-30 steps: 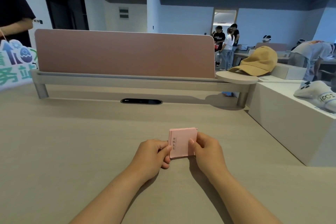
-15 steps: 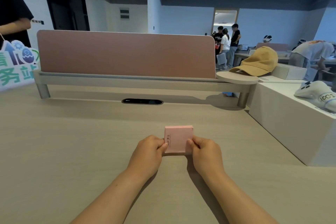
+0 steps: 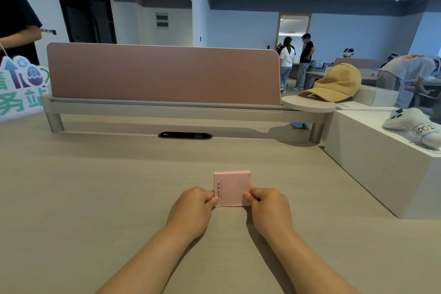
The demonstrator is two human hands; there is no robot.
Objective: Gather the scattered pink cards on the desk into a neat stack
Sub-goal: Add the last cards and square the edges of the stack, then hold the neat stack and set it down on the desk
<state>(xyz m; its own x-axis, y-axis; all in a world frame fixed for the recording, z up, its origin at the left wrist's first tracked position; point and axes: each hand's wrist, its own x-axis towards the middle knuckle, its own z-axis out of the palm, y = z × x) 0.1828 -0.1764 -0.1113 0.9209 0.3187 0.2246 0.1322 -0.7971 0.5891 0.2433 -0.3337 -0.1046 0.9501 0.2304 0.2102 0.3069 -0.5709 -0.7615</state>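
Note:
A squared stack of pink cards point(image 3: 232, 187) sits on the beige desk point(image 3: 95, 198) in the middle of the view, a column of dark characters printed along its left edge. My left hand point(image 3: 193, 207) pinches the stack's lower left side. My right hand point(image 3: 268, 206) pinches its lower right side. The near edge of the stack is hidden behind my fingers. No other pink cards show on the desk.
A pink divider panel point(image 3: 164, 74) on a grey rail crosses the back of the desk, with a black cable slot point(image 3: 185, 135) in front. A white cabinet point(image 3: 381, 162) with a white controller stands right; a tan cap point(image 3: 334, 86) lies behind. A person stands far left.
The stack was tilted and slightly uneven a second ago; both hands have turned it straight and squared its edges, and it sits a little farther left.

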